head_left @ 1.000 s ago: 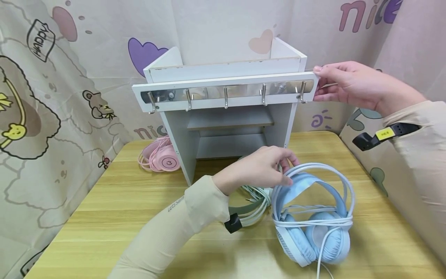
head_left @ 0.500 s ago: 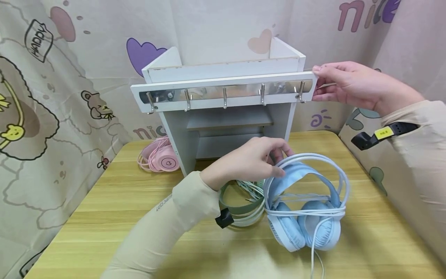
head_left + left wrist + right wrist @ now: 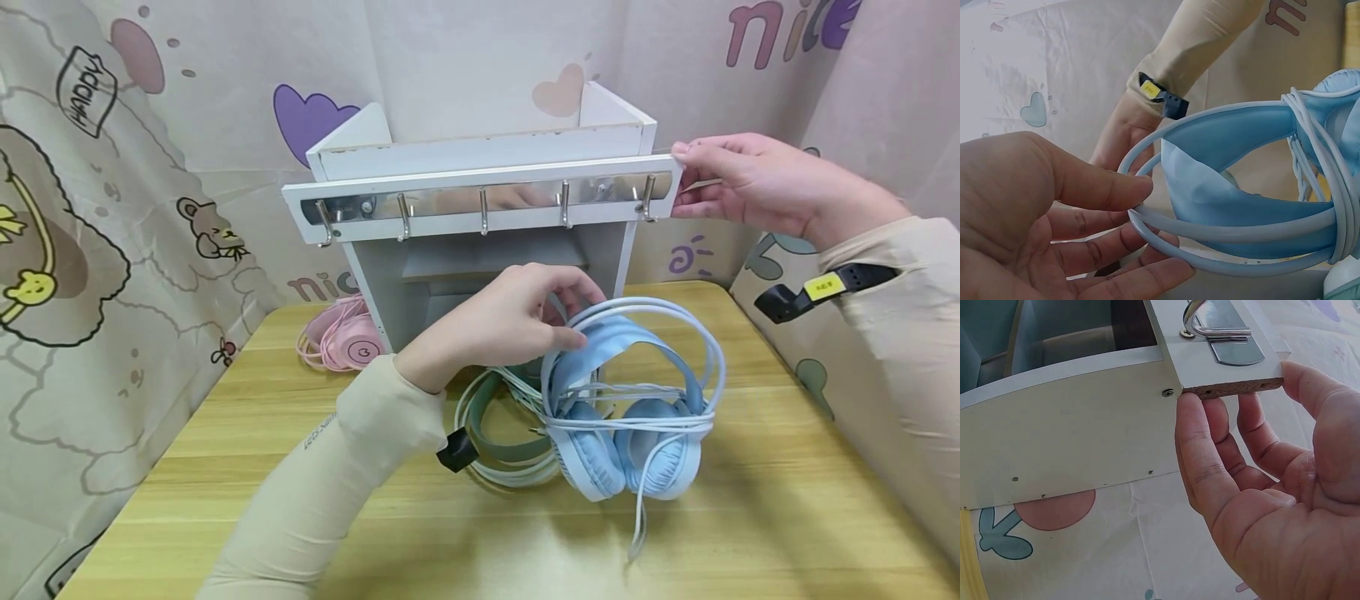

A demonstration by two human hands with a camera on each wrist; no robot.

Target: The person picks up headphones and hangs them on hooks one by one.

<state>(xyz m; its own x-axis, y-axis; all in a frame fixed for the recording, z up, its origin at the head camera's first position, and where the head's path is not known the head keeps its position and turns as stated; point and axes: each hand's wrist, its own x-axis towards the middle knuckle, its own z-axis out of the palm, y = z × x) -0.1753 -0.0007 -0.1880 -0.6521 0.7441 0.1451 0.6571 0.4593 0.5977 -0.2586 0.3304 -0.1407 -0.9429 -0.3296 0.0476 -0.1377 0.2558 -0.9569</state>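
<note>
My left hand (image 3: 517, 317) pinches the twin-wire headband of light blue headphones (image 3: 671, 467), which hang with the ear cups downward and the cord wound round them. In the left wrist view my thumb lies on the headband (image 3: 1229, 232) and the fingers lie behind it. My right hand (image 3: 757, 187) grips the right end of a white hook board (image 3: 442, 227) that runs across the front of a white shelf unit (image 3: 487, 150). In the right wrist view the board's raw end (image 3: 1229, 389) sits between thumb and fingers. All the metal hooks (image 3: 483, 208) are bare.
Green headphones (image 3: 517, 454) with a pale cable lie on the wooden table (image 3: 465, 542), partly behind the left hand and blue headphones. Pink headphones (image 3: 356, 343) lie left of the shelf unit. A printed curtain (image 3: 480, 67) hangs behind and at both sides.
My left hand has moved up and to the left with the blue headphones, bringing them closer to the shelf unit. The right hand keeps its grip on the board.
</note>
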